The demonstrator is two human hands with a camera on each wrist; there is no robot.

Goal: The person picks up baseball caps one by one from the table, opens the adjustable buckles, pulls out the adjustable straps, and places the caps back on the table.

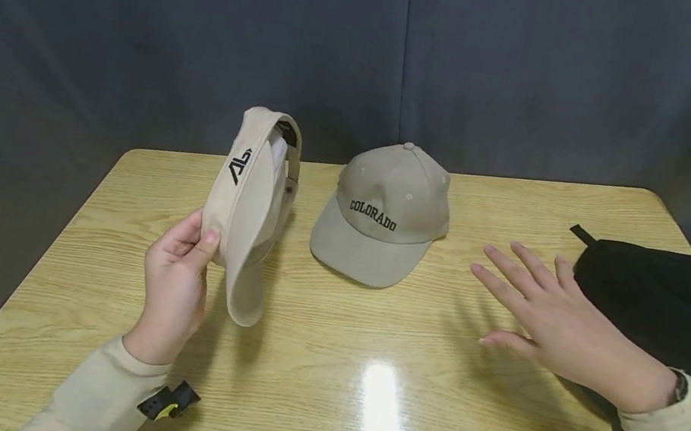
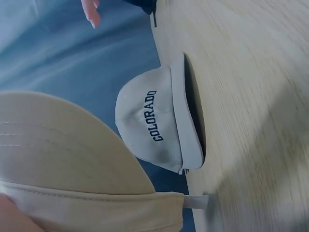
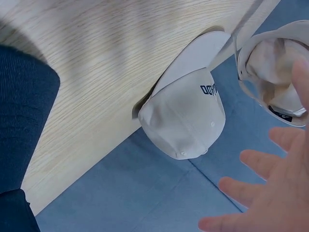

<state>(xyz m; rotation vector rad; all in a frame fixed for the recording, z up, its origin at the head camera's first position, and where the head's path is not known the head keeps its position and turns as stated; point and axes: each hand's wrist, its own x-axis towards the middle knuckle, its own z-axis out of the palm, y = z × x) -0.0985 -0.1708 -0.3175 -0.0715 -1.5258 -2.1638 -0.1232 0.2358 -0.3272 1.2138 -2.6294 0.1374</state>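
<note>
My left hand [image 1: 173, 285] pinches a beige cap [image 1: 224, 194] at its band, thumb on the near side. The cap is tilted up on its side, its bill pointing down and right, a black logo on the band and its inside facing right. In the right wrist view the cap's inside [image 3: 265, 63] shows a small black label. A khaki cap [image 1: 394, 193] lettered COLORADO rests on the table between my hands, bill forward. My right hand [image 1: 545, 305] hovers palm down with fingers spread and holds nothing, to the right of the COLORADO cap.
A soft black fabric item [image 1: 664, 295] with strap ends lies at the table's right, partly behind my right forearm. The wooden table [image 1: 289, 375] reflects a bright strip of light. A dark curtain [image 1: 281, 27] hangs behind its far edge.
</note>
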